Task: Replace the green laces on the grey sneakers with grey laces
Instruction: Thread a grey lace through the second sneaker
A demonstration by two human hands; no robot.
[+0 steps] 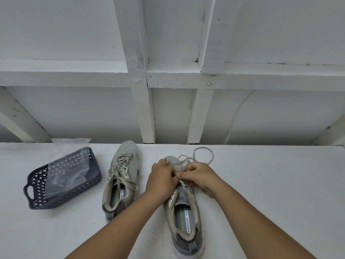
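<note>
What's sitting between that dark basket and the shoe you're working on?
The other grey sneaker, already laced, lies on the white table between the basket and the sneaker being laced, seen in the head view.

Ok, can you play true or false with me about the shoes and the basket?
1. Both hands, left hand and right hand, are on the right shoe. True.
2. The left shoe has no lace. False: it is laced.
3. The basket is right of the shoes. False: it is on their left.
4. A clear plastic bag sits in the basket. True.
5. A loose lace loops past the right shoe's toe. True.
</note>
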